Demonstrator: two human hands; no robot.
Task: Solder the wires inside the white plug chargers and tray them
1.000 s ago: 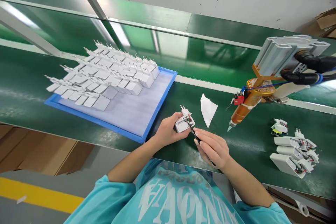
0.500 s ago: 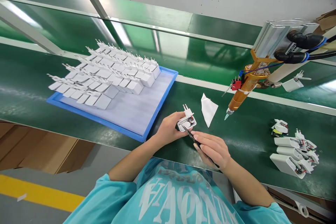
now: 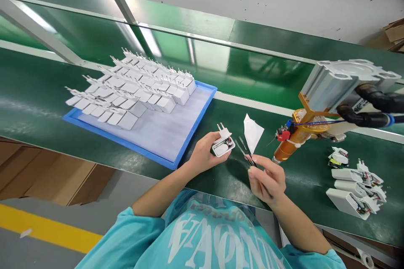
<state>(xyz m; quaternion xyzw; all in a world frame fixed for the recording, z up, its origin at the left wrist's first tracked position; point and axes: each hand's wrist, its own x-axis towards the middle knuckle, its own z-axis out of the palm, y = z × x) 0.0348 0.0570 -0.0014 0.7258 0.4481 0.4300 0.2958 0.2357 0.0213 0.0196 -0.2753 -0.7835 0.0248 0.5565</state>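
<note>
In the head view, my left hand is closed around a white plug adapter. Its housing lies open towards me, with the two-pin plug part tilted off at the top and electronic parts showing inside. My right hand pinches a pair of tweezers, their tips spread apart just to the right of the adapter and touching nothing. Behind the tweezers, a folded white cloth or paper lies on the green bench.
A blue-rimmed tray at the left holds rows of white adapters. An orange dispenser on a metal cylinder hangs right of my right hand. Several open adapters and a loose circuit piece lie at the far right.
My right hand has drawn the tweezers out of the adapter and moved right, and their tips have spread. The camera view has shifted slightly; my left hand still holds the adapter.
</note>
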